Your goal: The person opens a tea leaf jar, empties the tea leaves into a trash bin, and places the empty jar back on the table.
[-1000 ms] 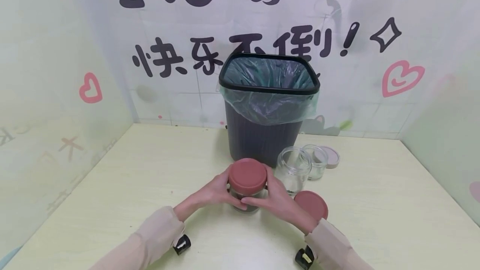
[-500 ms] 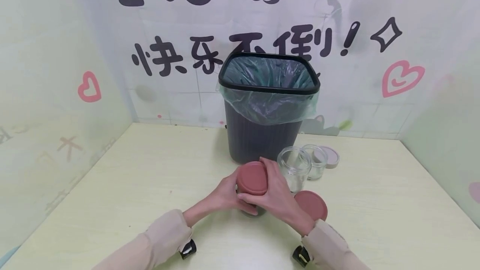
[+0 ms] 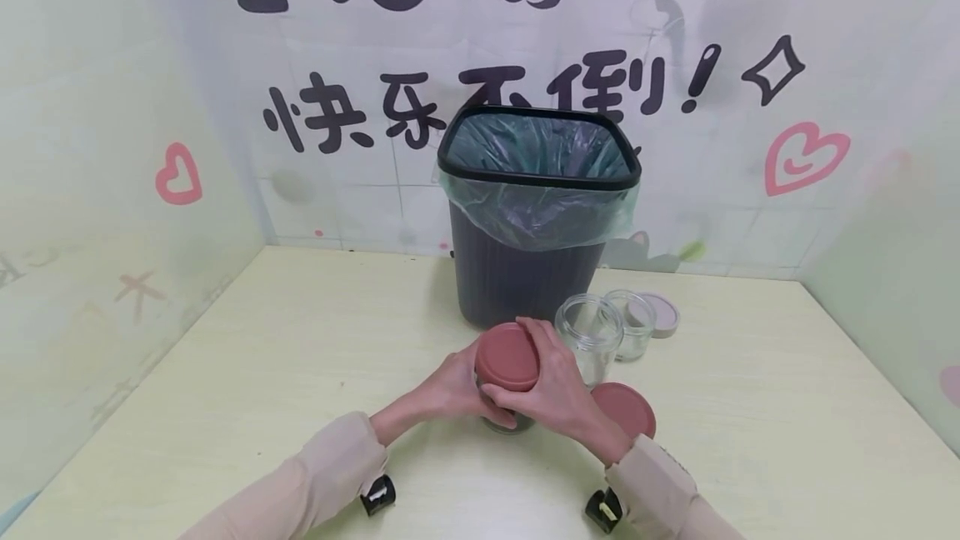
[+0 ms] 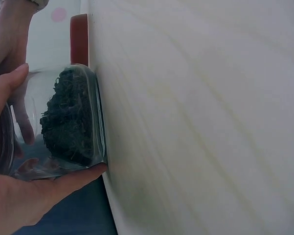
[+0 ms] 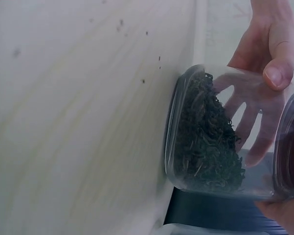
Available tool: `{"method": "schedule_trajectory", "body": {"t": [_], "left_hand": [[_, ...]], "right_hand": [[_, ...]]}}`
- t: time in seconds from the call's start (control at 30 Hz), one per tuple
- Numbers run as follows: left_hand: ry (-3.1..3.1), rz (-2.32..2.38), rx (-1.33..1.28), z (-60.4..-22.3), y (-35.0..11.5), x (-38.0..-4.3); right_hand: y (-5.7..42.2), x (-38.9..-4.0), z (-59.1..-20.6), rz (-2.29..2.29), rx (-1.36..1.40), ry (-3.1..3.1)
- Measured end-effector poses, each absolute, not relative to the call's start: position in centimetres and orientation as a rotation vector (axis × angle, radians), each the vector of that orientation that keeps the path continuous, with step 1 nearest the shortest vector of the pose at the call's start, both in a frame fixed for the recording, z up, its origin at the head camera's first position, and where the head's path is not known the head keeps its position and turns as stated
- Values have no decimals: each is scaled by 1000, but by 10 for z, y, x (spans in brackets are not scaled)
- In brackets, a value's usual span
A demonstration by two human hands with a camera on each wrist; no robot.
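Observation:
A clear jar (image 5: 258, 178) stands upright on the table in front of the bin, with a red lid (image 3: 507, 355) on top. Dark curled dried leaves, like loose tea (image 5: 205, 142), lie in its lower part, piled higher on one side. My left hand (image 3: 450, 386) holds the jar's glass body from the left, fingers and thumb around it. From the right, my right hand (image 3: 553, 390) grips the lid at its edge, thumb in front and fingers behind. Whether the lid is loose on the rim cannot be told.
A dark bin (image 3: 525, 273) with a green plastic liner stands behind the hands. To the right are a large glass jar (image 3: 588, 336), a smaller glass jar (image 3: 633, 327), a pale lid (image 3: 663, 315) and another red lid (image 3: 624, 415). Dark crumbs (image 5: 143, 81) dot the table.
The jar has shifted slightly right and nearer. My right hand has moved up from the glass body onto the lid, while my left hand has kept hold of the body. Little differs over the last half second.

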State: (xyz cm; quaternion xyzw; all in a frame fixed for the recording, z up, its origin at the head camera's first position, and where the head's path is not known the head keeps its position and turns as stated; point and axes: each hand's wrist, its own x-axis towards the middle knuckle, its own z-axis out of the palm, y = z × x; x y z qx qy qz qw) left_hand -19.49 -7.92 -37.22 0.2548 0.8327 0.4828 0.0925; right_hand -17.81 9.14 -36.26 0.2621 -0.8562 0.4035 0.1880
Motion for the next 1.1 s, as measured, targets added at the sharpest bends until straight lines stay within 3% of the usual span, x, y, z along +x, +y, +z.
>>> {"method": "schedule_trajectory", "body": {"t": [0.8,1.1], "left_hand": [[2318,1380,837,-367,-88,-205],[2234,1453,904,-368,-87,-206]], "right_hand": [[102,-190,-356,1217,919,-2526],[98,-179,-355,1076,705,-2549]]}}
